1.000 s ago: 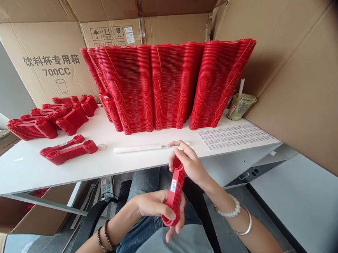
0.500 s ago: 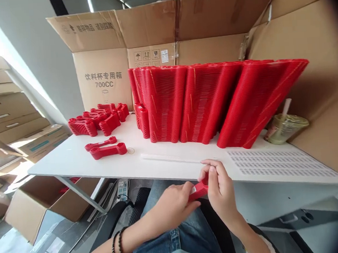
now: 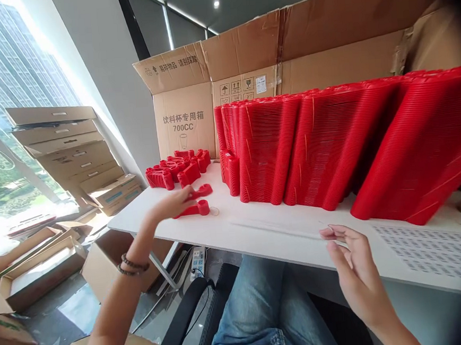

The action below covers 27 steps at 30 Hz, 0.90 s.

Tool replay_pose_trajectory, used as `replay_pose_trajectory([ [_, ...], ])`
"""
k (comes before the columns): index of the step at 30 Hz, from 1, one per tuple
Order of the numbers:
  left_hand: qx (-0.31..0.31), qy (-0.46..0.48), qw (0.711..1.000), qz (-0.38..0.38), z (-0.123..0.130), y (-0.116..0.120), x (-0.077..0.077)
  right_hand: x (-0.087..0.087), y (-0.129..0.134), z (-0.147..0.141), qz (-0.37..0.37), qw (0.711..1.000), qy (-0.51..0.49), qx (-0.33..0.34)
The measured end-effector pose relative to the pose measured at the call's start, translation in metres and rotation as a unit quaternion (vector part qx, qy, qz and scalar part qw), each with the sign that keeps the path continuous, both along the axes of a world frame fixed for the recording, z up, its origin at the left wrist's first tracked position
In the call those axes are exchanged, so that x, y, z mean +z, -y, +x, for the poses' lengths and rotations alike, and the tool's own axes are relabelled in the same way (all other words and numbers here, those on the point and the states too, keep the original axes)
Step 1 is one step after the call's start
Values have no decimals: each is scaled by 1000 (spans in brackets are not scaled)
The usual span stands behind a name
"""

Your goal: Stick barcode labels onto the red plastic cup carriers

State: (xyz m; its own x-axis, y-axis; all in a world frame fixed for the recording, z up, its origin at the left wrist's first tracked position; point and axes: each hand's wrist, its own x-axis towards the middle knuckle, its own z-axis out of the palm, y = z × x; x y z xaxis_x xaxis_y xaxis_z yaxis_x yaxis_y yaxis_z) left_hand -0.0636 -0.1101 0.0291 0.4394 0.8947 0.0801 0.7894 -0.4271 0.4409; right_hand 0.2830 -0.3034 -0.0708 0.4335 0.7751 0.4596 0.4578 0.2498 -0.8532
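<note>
My left hand (image 3: 173,203) reaches over the left part of the white table (image 3: 255,239), its fingers closed on a slightly blurred red piece (image 3: 204,189). Just below it lies a thicker red piece (image 3: 203,207), partly hidden by the hand, with a thin rubber band (image 3: 214,211) beside its right end. My right hand (image 3: 351,261) hovers at the table's front edge, palm turned inward, with thumb and curled fingers apart and nothing clearly visible between them. A pale, translucent strip (image 3: 275,227) lies along the table, its right end near those fingertips.
Tall red stacks (image 3: 264,148) fill the back, before an opened cardboard box (image 3: 183,107). Bundled red pieces (image 3: 188,173) lie back left. A sheet of printed labels (image 3: 428,247) is at right. Below stand an open carton (image 3: 98,268) and a power strip (image 3: 198,261).
My left hand has moved from above my lap to the pieces at left, carrying the red piece. My right hand has let go of that piece and its fingers have spread. The view has turned left.
</note>
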Motion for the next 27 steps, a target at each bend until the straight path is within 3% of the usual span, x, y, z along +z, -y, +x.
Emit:
replay_pose_trajectory([
  [1,31,-77,996,18,-14,-16,5,-1,-1,-1,-6,1000,5,1],
  [4,59,-117,991,24,-42,-53,8,-4,-4,-2,-21,1000,18,8],
  [12,50,-130,990,24,-60,-115,-26,-6,-5,-1,-50,998,23,10],
  [18,36,-126,991,19,-66,-138,-47,-6,-4,-3,-72,997,31,20],
  [27,30,-140,990,10,-70,-148,-64,-8,-4,-5,-101,994,31,31],
])
